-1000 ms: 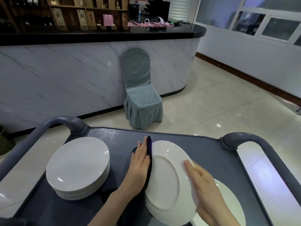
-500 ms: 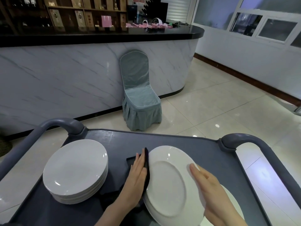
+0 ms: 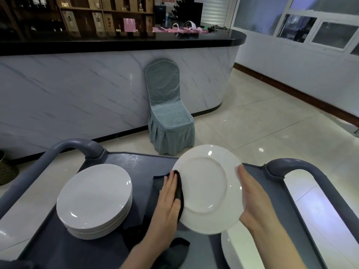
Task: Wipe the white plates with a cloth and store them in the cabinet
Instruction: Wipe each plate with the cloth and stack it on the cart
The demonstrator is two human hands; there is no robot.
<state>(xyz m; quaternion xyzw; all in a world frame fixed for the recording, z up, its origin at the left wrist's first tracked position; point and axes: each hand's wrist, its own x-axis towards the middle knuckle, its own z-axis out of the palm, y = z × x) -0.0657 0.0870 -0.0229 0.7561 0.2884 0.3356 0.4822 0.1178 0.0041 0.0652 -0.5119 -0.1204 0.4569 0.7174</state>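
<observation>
A white plate (image 3: 206, 189) is held up above the grey cart (image 3: 136, 162), its underside with the foot ring facing me. My left hand (image 3: 168, 199) presses a dark cloth (image 3: 180, 193) against the plate's left rim with straight fingers. On the right rim my right hand (image 3: 252, 199) lies flat, fingers straight. The cloth's loose end hangs down under my left wrist. A stack of several white plates (image 3: 93, 197) stands on the cart's left side. Another white plate (image 3: 237, 249) lies at the bottom right, partly hidden by my right arm.
The cart has raised grey handles at the left (image 3: 73, 146) and right (image 3: 303, 166). Beyond it a grey-covered chair (image 3: 169, 117) stands against a marble-fronted bar counter (image 3: 77, 84). A woven basket (image 3: 7, 171) sits at the left edge. Tiled floor stretches to the right.
Both hands have lifted the plate off the lower plate and carried it up and away from me. Its face now tilts more toward me. The stack has not moved.
</observation>
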